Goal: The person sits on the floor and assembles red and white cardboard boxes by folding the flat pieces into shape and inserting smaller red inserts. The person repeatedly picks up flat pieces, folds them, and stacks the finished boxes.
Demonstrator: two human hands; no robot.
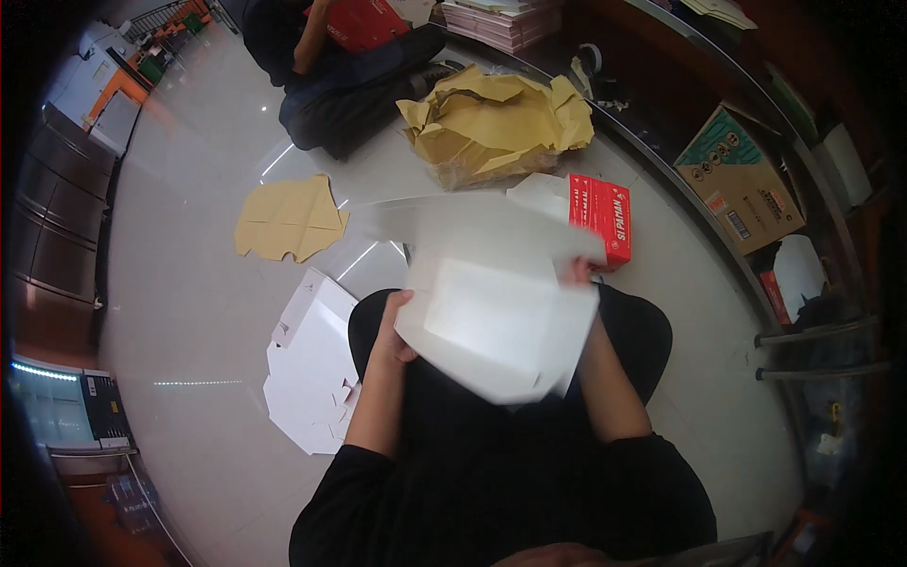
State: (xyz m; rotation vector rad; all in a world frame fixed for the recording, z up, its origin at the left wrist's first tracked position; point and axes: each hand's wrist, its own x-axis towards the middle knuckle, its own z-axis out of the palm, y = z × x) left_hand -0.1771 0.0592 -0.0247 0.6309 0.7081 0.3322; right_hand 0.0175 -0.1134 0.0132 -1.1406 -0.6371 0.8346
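A flat white cardboard box blank point(491, 312) is held up over my lap, its far flaps smeared by motion. My left hand point(399, 331) grips its left edge, the thumb on top and the fingers partly hidden underneath. At the right edge my right hand point(578, 276) is closed on the cardboard, somewhat blurred. Beyond that hand sits a red box point(605, 213) with white print and a white flap sticking out to its left. More flat white box blanks point(307, 378) lie on the floor by my left knee.
Crumpled yellow-brown wrapping paper point(496, 123) lies ahead, and a flat piece of brown paper point(291, 219) rests on the tiles to the left. Another person point(340, 85) sits at the far left with a red box. Shelving on the right holds a brown carton point(742, 184) and pink stacks point(501, 24).
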